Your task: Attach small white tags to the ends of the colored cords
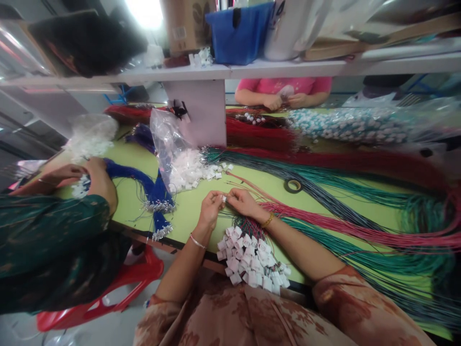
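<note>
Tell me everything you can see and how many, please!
Long flat shelf: one, white, up top
Plastic bin: one, blue, on the shelf
Worktable: one, yellow-green, middle
Wire bundles: several, pink-red, green, grey, blue, across the worktable
Tape roll: one, black, among the wires
Plastic connectors: uncountable, white, heaped at the worktable's near edge
Plastic stool: one, red, lower left
Co-workers: two, green and pink clothes, left and opposite
Small plastic piece: one, white, between the hands
Left hand: one, bare, centre
Right hand: one, bare, beside it

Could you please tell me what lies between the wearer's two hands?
In the head view, a small white piece sits between the left hand and right hand.
</note>
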Motion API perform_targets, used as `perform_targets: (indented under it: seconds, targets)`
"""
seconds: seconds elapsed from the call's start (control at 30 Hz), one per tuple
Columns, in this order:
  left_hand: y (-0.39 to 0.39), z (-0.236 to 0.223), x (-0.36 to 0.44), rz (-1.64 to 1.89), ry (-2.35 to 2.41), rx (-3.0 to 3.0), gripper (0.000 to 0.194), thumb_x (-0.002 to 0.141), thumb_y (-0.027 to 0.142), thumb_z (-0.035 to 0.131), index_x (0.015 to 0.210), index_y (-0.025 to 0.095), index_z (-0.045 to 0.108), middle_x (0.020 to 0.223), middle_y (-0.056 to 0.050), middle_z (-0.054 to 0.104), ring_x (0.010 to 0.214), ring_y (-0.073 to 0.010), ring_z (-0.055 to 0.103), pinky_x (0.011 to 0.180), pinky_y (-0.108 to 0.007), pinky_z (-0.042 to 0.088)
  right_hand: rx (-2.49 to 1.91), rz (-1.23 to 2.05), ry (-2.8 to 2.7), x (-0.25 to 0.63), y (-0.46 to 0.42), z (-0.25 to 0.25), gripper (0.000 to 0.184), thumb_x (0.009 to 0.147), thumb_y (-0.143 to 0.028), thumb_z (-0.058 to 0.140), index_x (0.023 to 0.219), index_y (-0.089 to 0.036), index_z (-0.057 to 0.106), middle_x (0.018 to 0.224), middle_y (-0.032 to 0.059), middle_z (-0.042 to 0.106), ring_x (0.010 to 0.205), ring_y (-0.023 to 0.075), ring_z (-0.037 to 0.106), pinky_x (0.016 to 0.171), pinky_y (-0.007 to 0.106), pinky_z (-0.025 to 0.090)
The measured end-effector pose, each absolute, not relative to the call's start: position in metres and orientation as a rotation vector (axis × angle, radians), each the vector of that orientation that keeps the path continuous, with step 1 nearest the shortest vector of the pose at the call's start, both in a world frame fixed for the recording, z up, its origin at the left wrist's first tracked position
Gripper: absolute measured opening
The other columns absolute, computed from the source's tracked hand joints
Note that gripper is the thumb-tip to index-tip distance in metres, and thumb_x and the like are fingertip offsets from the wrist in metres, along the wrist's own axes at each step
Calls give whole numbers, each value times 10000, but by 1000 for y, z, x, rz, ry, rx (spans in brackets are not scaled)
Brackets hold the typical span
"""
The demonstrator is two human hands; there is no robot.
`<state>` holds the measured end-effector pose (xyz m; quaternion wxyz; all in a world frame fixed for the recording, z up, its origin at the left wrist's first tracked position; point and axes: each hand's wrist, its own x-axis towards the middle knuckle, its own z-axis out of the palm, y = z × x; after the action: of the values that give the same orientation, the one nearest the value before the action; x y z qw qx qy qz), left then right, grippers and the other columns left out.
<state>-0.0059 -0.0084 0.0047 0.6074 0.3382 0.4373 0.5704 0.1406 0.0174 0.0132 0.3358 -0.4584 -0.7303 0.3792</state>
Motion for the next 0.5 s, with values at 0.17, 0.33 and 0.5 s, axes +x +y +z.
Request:
perform_targets:
  seconds: [0.17,0.33,0.5]
  targets:
    - [-8,0,-5,1342,1087,752,306,657,352,767,786,149,579,789,-38,680,541,-58,479,544,-211,372,-1135,913,-2016,142,15,12,174,818,-248,483,667,-168,518,587,-27,499,541,97,395,529,221,261]
    - [-8,-4,-3,1343,1117,789,289,654,342,763,766,143,586,639,4,615,509,-60,461,526,-208,346,-1218,851,-2087,141,15,13,171,818,-258,510,694,-154,564,588,-16,531,540,100,416,534,220,262]
    - [-7,0,-4,1347,1091,722,292,657,337,758,774,140,578,770,-34,663,542,-55,472,537,-207,357,-1313,744,-2136,147,46,20,223,890,-247,447,796,-136,616,778,52,646,686,133,525,635,230,345]
